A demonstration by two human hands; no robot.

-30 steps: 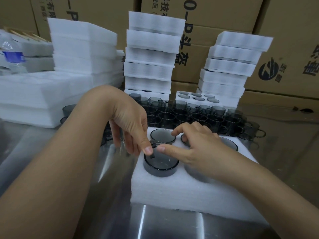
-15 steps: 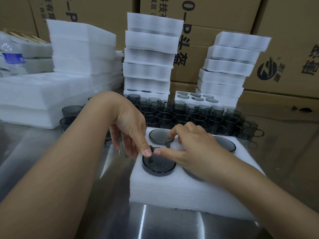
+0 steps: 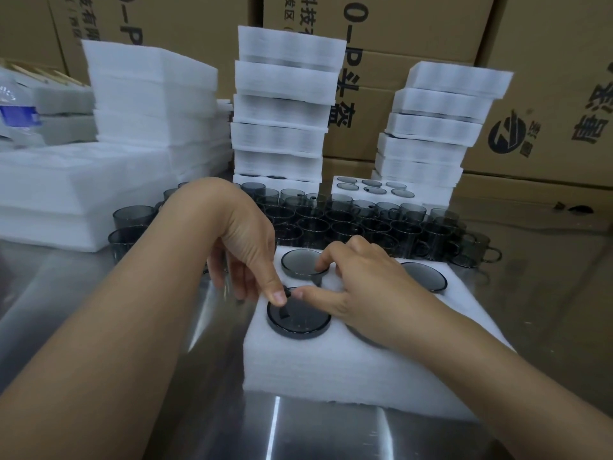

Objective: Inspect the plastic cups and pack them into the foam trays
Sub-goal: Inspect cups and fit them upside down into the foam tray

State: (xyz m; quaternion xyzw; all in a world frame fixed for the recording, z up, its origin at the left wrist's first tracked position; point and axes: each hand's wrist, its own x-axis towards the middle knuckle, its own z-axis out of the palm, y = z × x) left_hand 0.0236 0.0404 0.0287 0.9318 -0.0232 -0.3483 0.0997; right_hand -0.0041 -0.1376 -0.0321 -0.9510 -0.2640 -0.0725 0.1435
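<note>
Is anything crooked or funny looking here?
Yes. The right stack of foam trays is crooked: its trays jut out different ways, with the top ones furthest right. The middle stack is uneven too. Nothing looks spilled or broken.

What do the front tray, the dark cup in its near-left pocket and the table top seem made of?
Tray: white expanded foam, matte, with layered fuzzy cut sides. Cup: smoky see-through plastic, glossy, with rim highlights; by look alone it might be glass. Table top: probably brushed stainless steel, given its streaked mirror-like reflections.
</note>
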